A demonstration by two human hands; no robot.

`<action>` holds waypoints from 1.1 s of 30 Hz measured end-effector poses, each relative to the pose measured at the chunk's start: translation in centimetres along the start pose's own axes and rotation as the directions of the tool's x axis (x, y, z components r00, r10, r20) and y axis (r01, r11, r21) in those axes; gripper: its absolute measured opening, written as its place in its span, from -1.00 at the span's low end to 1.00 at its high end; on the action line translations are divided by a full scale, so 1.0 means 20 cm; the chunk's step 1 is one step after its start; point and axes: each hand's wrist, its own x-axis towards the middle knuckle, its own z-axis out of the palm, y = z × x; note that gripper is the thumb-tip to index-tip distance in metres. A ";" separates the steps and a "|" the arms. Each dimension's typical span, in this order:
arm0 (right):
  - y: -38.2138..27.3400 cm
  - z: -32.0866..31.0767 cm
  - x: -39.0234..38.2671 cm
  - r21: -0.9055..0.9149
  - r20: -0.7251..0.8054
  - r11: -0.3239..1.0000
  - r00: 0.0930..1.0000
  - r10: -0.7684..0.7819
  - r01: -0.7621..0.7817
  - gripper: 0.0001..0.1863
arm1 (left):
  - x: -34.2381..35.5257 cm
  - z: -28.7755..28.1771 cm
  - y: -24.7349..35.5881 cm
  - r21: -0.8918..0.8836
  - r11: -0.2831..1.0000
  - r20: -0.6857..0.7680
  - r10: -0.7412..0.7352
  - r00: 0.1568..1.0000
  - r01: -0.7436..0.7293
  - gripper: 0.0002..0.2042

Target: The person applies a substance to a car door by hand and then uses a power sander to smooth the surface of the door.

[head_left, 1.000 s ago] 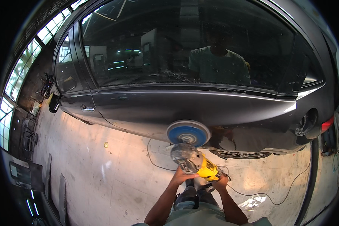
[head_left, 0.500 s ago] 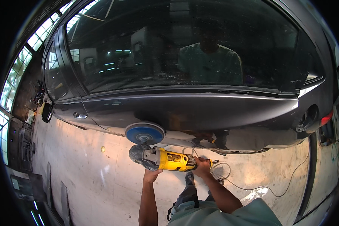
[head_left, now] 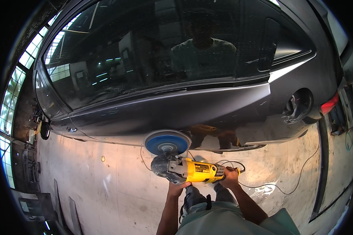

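Observation:
A yellow and black electric polisher (head_left: 200, 171) lies level in both my hands, below the side of a dark grey car (head_left: 145, 113). My left hand (head_left: 178, 188) grips it from underneath, near the black head; part of those fingers is hidden by the tool. Around the rear handle, my right hand (head_left: 230, 177) is closed. The polisher's round blue backing plate (head_left: 166, 144) carries a pale pad (head_left: 149, 136), whose face is turned to the lower door panel. Whether the pad touches the paint, I cannot tell.
A power cord (head_left: 278, 190) runs from the tool across the pale floor (head_left: 117, 188) to the right. On the car's rear side is an open fuel-filler recess (head_left: 298, 105), left of a red tail light (head_left: 329, 103). Dark panels (head_left: 35, 205) stand at the lower left.
The polisher and both hands have shifted right along the car, toward its rear. The view has moved too, bringing the fuel-filler recess closer. Both hands keep their hold.

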 end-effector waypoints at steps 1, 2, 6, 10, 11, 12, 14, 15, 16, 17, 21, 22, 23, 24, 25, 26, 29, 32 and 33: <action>0.05 -0.05 -0.02 -0.007 0.027 1.000 1.000 0.009 -0.009 -0.33 | 0.01 0.07 -0.01 0.010 1.000 0.016 0.004 1.000 -0.005 -0.37; 0.09 -0.10 -0.03 0.010 0.050 1.000 0.998 0.029 -0.029 -0.34 | 0.01 0.14 -0.02 0.020 1.000 0.017 0.015 1.000 -0.015 -0.38; 0.21 -0.29 -0.08 0.084 0.063 0.995 0.997 0.043 -0.048 -0.42 | 0.00 0.41 -0.02 -0.011 0.998 0.038 0.055 0.998 -0.055 -0.38; 0.25 -0.46 -0.11 0.132 -0.035 0.991 0.999 -0.014 0.019 -0.46 | -0.01 0.62 -0.01 0.018 0.997 -0.015 0.072 0.997 -0.072 -0.37; 0.25 -0.51 -0.12 0.157 -0.066 0.987 0.998 -0.015 0.025 -0.47 | -0.01 0.67 -0.01 0.019 0.997 -0.037 0.080 0.996 -0.080 -0.37; 0.24 -0.56 -0.13 0.181 -0.097 0.983 0.995 -0.014 0.032 -0.48 | -0.01 0.72 0.01 0.025 0.996 -0.031 0.084 0.996 -0.083 -0.37; 0.20 -0.70 -0.17 0.239 -0.051 0.971 0.998 0.038 -0.025 -0.57 | -0.02 0.85 0.08 -0.012 0.998 -0.040 0.053 0.998 -0.054 -0.34; 0.20 -0.74 -0.18 0.253 -0.031 0.966 0.998 0.057 -0.047 -0.60 | -0.01 0.91 0.10 -0.010 0.998 -0.032 0.058 0.998 -0.058 -0.34; 0.20 -0.77 -0.21 0.234 -0.021 0.968 0.995 0.097 -0.090 -0.64 | -0.01 0.96 0.12 0.003 0.995 -0.050 0.097 0.994 -0.097 -0.37; 0.22 -0.80 -0.23 0.190 0.021 0.977 0.995 0.097 -0.099 -0.52 | -0.01 1.02 0.14 0.015 0.991 -0.067 0.133 0.989 -0.132 -0.40; 0.16 -0.97 -0.29 0.244 0.025 0.954 0.984 0.176 -0.176 -0.60 | 0.01 1.23 0.21 -0.088 0.983 -0.054 0.159 0.986 -0.163 -0.37; 0.15 -1.00 -0.30 0.277 0.023 0.939 0.978 0.207 -0.205 -0.63 | 0.02 1.27 0.23 -0.066 0.985 -0.037 0.156 0.987 -0.158 -0.35; 0.17 -1.00 -0.31 0.275 0.015 0.939 0.978 0.210 -0.206 -0.63 | 0.03 1.31 0.25 -0.068 0.985 -0.029 0.157 0.987 -0.158 -0.35; 0.20 -0.98 -0.32 0.312 0.003 0.931 0.980 0.200 -0.191 -0.63 | 0.04 1.35 0.27 -0.042 0.982 -0.021 0.184 0.983 -0.185 -0.35; 0.22 -0.97 -0.34 0.346 -0.007 0.921 0.981 0.192 -0.177 -0.64 | 0.04 1.39 0.28 -0.018 0.978 -0.015 0.209 0.978 -0.209 -0.35; 0.23 -0.96 -0.35 0.363 0.006 0.911 0.978 0.208 -0.197 -0.62 | 0.05 1.42 0.31 0.003 0.980 -0.027 0.198 0.980 -0.198 -0.35; 0.18 -0.99 -0.37 0.410 -0.035 0.887 0.968 0.250 -0.214 -0.77 | 0.07 1.44 0.33 0.056 0.980 0.008 0.192 0.981 -0.192 -0.35; 0.20 -0.99 -0.38 0.399 0.006 0.884 0.965 0.264 -0.244 -0.73 | 0.08 1.46 0.33 0.023 0.974 0.017 0.227 0.974 -0.227 -0.36; 0.20 -1.01 -0.37 0.398 0.003 0.884 0.964 0.267 -0.246 -0.73 | 0.08 1.45 0.32 0.021 0.974 0.021 0.226 0.974 -0.226 -0.36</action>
